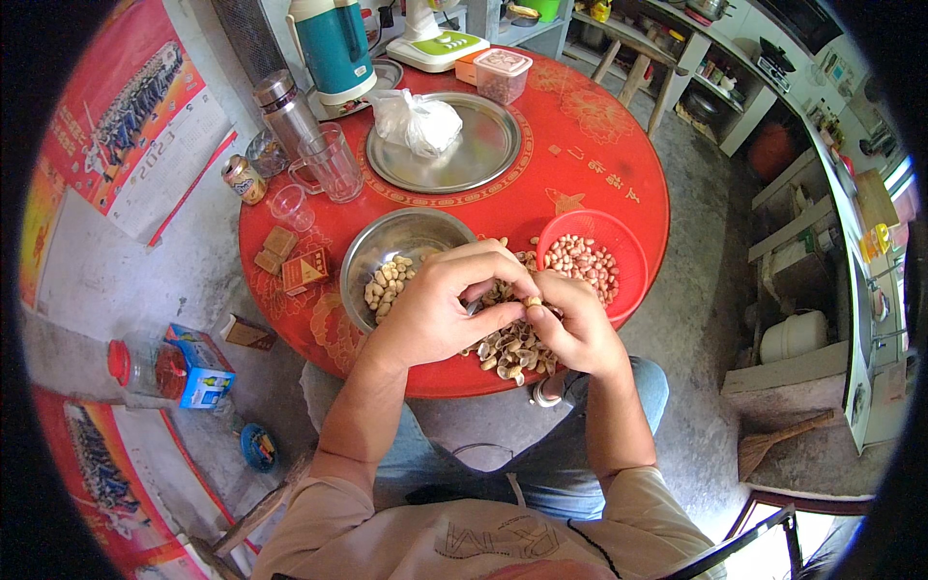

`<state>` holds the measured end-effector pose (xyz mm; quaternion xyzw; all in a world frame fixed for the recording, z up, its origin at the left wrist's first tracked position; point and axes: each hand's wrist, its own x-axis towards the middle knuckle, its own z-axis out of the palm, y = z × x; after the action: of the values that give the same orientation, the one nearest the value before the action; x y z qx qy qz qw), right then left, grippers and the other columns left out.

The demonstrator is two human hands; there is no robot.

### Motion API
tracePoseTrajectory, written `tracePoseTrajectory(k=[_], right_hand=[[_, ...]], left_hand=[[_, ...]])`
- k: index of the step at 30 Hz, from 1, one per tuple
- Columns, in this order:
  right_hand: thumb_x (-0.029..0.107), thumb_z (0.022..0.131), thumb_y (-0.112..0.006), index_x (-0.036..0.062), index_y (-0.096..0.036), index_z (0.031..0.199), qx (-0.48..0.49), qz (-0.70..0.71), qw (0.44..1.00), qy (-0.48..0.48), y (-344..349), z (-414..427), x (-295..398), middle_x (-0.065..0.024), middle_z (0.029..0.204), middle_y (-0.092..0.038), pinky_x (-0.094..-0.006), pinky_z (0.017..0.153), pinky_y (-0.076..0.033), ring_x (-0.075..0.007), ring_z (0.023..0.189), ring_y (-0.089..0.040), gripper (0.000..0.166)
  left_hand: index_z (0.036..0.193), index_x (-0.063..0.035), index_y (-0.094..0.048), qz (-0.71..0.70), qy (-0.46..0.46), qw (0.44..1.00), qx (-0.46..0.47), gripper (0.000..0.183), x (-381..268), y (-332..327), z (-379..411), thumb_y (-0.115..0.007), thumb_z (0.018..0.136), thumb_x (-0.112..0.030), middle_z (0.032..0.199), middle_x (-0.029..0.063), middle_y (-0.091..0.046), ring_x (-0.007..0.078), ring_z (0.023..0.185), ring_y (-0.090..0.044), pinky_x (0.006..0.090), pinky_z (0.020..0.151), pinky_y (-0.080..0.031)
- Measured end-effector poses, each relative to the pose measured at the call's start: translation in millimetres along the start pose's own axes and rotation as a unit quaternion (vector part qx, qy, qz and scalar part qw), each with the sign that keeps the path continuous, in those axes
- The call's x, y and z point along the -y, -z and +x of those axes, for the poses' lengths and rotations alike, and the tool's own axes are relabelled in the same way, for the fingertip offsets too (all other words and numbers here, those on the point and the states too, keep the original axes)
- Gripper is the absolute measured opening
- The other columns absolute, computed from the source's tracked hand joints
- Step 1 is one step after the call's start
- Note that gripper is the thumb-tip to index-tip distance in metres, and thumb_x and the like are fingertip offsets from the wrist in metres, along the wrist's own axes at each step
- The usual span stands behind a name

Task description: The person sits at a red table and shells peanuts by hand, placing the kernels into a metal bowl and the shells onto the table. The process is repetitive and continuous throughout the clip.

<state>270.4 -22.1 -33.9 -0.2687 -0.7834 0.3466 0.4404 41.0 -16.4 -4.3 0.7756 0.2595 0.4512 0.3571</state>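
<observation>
A peanut in its shell (533,301) is pinched between the fingertips of my left hand (449,301) and my right hand (576,322), which meet above the round red table. Fingers cover much of the nut, so whether the shell is cracked cannot be told. Below them spreads a pile of empty peanut shells (516,349) near the table's front edge. Left of my left hand, a steel bowl (359,250) contains unshelled peanuts (390,284). Just beyond my right hand, shelled pink peanuts (583,262) lie in a red plastic colander (632,272).
Farther back on the red table (616,145) are a metal tray (486,156) with a white plastic bag (417,123), a glass mug (333,167), a steel flask (283,109) and a teal thermos jug (333,51). A small red box (305,271) lies left of the bowl.
</observation>
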Motion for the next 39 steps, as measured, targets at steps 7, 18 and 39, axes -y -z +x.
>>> tracePoseTrajectory(k=[7, 18, 39], right_hand=[[0.010, 0.093, -0.067, 0.0037, -0.058, 0.081, -0.011, -0.002, 1.000, -0.010, 5.2, -1.6, 1.5, -0.0113, 0.073, -0.056, -0.0443, 0.065, -0.047, -0.0313, 0.068, -0.057, 0.015], [0.020, 0.110, -0.065, 0.0034, -0.061, 0.091, -0.015, 0.041, 0.996, -0.078, 3.0, -7.0, -5.0, -0.0047, 0.077, -0.057, -0.0365, 0.067, -0.047, -0.0145, 0.074, -0.056, 0.026], [0.021, 0.119, -0.051, -0.0012, -0.071, 0.117, -0.011, 0.230, 0.960, -0.160, -4.3, -14.4, -3.3, -0.0006, 0.095, -0.067, -0.0295, 0.077, -0.050, -0.0103, 0.086, -0.059, 0.030]], left_hand=[[0.109, -0.0057, -0.075, -0.002, 0.021, 1.000, -0.004, 0.026, -1.0, 2.1, -0.3, -0.084, 0.086, 0.003, 0.106, 0.0019, -0.070, 0.0086, 0.074, -0.048, 0.0263, 0.066, -0.039], [0.114, -0.0042, -0.079, 0.035, -0.076, 0.996, -0.013, 0.020, 2.9, -2.8, 4.5, -0.083, 0.094, -0.001, 0.108, 0.0053, -0.072, 0.0108, 0.082, -0.058, 0.0283, 0.069, -0.044], [0.103, -0.0014, -0.080, 0.101, -0.093, 0.987, -0.081, 0.021, -9.4, -12.2, 10.1, -0.091, 0.087, -0.008, 0.099, 0.0105, -0.077, 0.0270, 0.089, -0.074, 0.0381, 0.078, -0.057]])
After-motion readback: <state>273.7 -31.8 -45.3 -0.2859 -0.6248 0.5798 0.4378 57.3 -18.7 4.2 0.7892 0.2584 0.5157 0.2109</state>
